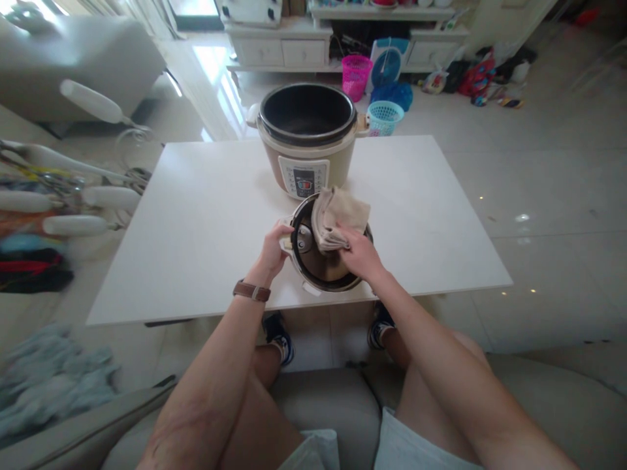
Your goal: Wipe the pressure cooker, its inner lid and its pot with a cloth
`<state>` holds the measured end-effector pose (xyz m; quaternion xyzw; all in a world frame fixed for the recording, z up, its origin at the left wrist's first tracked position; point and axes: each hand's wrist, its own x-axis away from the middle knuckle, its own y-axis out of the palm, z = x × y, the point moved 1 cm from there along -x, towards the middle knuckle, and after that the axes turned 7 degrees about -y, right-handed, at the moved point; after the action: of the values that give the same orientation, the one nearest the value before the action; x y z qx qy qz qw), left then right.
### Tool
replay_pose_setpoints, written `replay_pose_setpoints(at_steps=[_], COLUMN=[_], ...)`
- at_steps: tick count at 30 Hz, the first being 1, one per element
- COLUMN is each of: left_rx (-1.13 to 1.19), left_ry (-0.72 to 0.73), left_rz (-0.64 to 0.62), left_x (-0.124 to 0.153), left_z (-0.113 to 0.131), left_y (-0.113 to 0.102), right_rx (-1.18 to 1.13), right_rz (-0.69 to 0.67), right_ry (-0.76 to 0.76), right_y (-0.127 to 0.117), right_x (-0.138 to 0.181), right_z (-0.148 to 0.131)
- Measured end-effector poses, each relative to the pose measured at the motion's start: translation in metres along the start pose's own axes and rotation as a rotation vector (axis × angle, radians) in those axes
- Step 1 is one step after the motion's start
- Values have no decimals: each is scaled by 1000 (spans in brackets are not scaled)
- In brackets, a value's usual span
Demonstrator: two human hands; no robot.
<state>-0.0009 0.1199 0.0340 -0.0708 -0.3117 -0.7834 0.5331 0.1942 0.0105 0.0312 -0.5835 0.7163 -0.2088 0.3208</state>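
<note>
My left hand grips the left edge of a round pressure cooker lid, whose dark inner side faces me. A folded beige cloth is pinched in my right hand and lies against the upper right of the lid's inside. Part of the lid is hidden by the cloth and my right hand. Just beyond, the electric pressure cooker stands upright on the white table, its top uncovered and its dark inside showing. A control panel faces me from its front.
White-handled items on a stand are beside the table's left edge. Past the far edge, a pink basket and a light blue basket sit on the floor before a white cabinet. A grey sofa is under me.
</note>
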Motion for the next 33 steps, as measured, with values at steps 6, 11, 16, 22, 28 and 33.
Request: replay_pose_setpoints(at_steps=[6,11,16,22,28,33], left_rx=[-22,-14,-6,1,-8,-18], left_ry=[8,8,7,11,2,7], left_rz=[7,9,12,32,21,18], left_x=[0,0,-1,0,0,-1], left_z=[0,-1,-1,-1,-1,-2], left_y=[0,0,-1,0,1,0], right_rx=[110,107,113,133,198,-169], right_rz=[-201,-203,-198,-209,-214,-165], right_ry=[23,21,16,8,43,105], right_y=[15,14,17,15,17,5], right_x=[2,2,2,1,11,8], right_z=[-1,0,1,-1,-22,-12])
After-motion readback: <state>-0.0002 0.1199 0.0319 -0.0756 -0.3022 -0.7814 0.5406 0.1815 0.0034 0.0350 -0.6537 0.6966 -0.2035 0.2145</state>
